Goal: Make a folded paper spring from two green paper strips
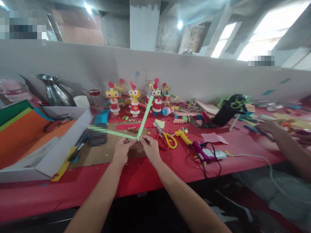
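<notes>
Two light green paper strips (145,118) meet at one end in a V, held above the cardboard mat (89,155). One strip points up and away, the other out to the left. My left hand (122,149) pinches the left strip close to the corner. At the corner itself, the fingers of my right hand (150,148) are closed on the strips. Just beyond my hands lies a small striped coiled paper piece (133,129). Scissors with yellow and red handles (168,139) rest to the right of my right hand.
Several paper-cup robot figures (134,103) stand at the back. A white box (65,142) of coloured sheets and glasses is at left. Right are a yellow glue gun (184,137), a purple power strip (204,152) with cables, a black holder (224,113) and another person's hand (268,127).
</notes>
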`<state>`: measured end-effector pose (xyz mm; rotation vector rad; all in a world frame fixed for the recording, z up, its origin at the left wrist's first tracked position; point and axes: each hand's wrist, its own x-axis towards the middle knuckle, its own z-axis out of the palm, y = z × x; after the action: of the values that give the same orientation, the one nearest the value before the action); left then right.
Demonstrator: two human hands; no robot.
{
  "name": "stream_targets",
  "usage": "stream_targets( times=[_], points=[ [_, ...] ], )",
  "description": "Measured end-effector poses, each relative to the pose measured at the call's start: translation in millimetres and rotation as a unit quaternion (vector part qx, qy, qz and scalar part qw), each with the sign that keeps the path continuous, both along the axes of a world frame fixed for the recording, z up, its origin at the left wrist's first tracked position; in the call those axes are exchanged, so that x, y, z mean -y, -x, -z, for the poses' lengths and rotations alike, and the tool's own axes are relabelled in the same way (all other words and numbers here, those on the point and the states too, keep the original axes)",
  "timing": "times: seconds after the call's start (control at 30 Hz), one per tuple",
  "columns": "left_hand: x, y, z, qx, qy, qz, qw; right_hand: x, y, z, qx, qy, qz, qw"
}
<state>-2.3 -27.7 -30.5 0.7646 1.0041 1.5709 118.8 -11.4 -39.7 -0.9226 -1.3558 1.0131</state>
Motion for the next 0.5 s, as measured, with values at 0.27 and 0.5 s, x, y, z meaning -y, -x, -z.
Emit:
stream_targets(
  times=[0.27,0.5],
  points=[
    [1.9,-0.8,-7.2,0.009,0.022,-0.017,1.000,3.8,1.6,6.4,0.089,-0.096,0.020,0.991],
    [1.6,-2.3,-3.5,0.018,0.008,0.000,1.000,1.7,1.6,8.7,0.074,-0.094,0.020,0.993]
  ],
)
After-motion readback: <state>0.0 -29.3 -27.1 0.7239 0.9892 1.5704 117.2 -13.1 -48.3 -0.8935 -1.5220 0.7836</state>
